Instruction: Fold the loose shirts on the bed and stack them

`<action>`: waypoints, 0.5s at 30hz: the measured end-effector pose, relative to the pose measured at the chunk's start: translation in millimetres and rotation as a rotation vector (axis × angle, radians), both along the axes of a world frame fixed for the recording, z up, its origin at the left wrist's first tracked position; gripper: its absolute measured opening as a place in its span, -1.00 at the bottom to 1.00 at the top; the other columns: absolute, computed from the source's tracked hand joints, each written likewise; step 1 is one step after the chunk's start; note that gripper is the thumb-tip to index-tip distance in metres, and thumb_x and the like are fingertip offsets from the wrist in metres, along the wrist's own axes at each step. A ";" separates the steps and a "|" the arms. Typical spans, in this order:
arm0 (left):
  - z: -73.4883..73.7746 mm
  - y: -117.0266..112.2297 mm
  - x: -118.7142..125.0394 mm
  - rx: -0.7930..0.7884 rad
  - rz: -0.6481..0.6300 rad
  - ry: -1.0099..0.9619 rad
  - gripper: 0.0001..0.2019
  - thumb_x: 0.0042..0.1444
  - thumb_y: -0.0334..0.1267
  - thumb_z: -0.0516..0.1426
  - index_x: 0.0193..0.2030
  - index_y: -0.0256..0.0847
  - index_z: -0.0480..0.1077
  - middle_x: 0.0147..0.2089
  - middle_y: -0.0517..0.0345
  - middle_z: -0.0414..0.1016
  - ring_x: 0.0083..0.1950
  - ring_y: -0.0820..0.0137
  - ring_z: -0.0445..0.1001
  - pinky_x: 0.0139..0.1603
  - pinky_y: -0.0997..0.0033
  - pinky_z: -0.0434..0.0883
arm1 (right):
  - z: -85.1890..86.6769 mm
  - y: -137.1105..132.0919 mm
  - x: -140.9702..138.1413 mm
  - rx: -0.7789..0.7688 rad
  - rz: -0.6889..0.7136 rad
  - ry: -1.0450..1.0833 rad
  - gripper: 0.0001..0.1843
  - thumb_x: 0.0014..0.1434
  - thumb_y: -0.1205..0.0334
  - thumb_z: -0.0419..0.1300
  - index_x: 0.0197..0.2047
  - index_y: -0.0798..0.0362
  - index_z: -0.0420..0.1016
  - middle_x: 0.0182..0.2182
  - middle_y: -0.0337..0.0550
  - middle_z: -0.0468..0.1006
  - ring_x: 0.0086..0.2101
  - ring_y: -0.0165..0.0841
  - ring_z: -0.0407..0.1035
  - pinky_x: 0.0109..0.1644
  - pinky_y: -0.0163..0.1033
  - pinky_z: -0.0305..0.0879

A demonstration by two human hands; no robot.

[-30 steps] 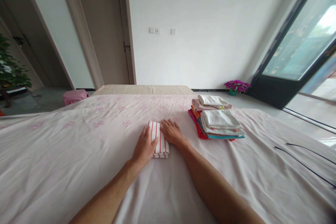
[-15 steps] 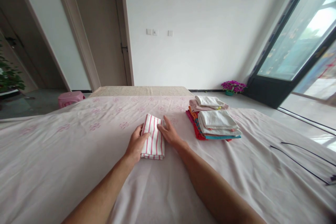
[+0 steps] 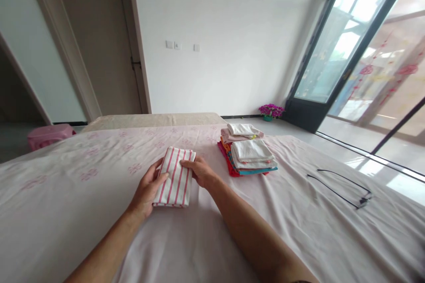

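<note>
A folded white cloth with red stripes (image 3: 175, 181) is held between my two hands, just over the bedsheet. My left hand (image 3: 148, 188) grips its left edge, thumb on top and fingers underneath. On the opposite edge, my right hand (image 3: 201, 171) pinches it with the thumb on the upper face; its other fingers are partly hidden behind the cloth. To the right lies a stack of folded cloths (image 3: 252, 150), white on top with red, orange and blue ones below.
A pale pink sheet with flower prints (image 3: 109, 163) covers the wide surface. Dark-framed glasses (image 3: 360, 201) rest on it at right. Beyond are a pink stool (image 3: 51, 135), a pot of purple flowers (image 3: 270, 110) and a glass door (image 3: 318, 53).
The view has turned to the right. My right hand, which lay spread against the cloth's right edge, now has hold of it, and the cloth shows more of its striped face.
</note>
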State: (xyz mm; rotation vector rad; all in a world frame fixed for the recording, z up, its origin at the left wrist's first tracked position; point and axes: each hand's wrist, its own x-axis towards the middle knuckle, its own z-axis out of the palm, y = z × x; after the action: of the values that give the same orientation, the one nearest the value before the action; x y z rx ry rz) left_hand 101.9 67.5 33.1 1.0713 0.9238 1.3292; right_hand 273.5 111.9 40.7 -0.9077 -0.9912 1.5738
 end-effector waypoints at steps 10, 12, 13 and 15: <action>-29.2 16.6 -23.9 -0.028 0.239 0.169 -0.28 -0.07 -0.07 0.29 0.24 -0.22 0.24 -0.04 0.00 0.48 -0.17 0.34 0.56 -0.19 0.27 0.57 | 94.0 3.9 81.9 0.346 -0.706 0.260 -0.69 -0.13 0.21 0.36 -0.26 0.03 0.46 -0.41 -0.31 0.55 -0.42 -0.40 0.44 -0.28 -0.28 0.46; -32.9 18.4 -23.7 -0.011 0.236 0.225 -0.29 -0.05 -0.06 0.26 0.25 -0.23 0.23 -0.05 0.00 0.47 -0.17 0.33 0.57 -0.18 0.25 0.58 | 100.5 5.5 118.6 0.401 -0.857 0.260 -0.69 -0.12 0.23 0.33 -0.24 0.02 0.43 -0.42 -0.33 0.53 -0.42 -0.41 0.43 -0.30 -0.30 0.45; -34.9 19.4 -23.3 0.000 0.227 0.253 -0.30 -0.04 -0.05 0.25 0.25 -0.24 0.22 -0.05 0.01 0.47 -0.17 0.33 0.57 -0.17 0.24 0.58 | 99.2 6.2 136.8 0.393 -0.946 0.252 -0.70 -0.11 0.24 0.30 -0.24 0.02 0.42 -0.44 -0.35 0.50 -0.44 -0.43 0.41 -0.33 -0.32 0.44; -40.4 22.5 -22.9 0.025 0.210 0.316 -0.31 -0.03 -0.04 0.23 0.24 -0.24 0.22 -0.06 0.01 0.47 -0.18 0.32 0.58 -0.15 0.23 0.58 | 88.9 6.9 170.0 0.310 -1.106 0.160 -0.72 -0.10 0.26 0.23 -0.24 0.02 0.39 -0.49 -0.37 0.43 -0.50 -0.45 0.36 -0.42 -0.35 0.38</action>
State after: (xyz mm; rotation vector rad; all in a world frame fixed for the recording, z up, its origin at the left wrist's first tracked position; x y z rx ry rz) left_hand 78.9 90.0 -7.3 1.2538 1.2853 1.3664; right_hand 443.5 118.9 129.7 -0.8545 -0.4306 0.5217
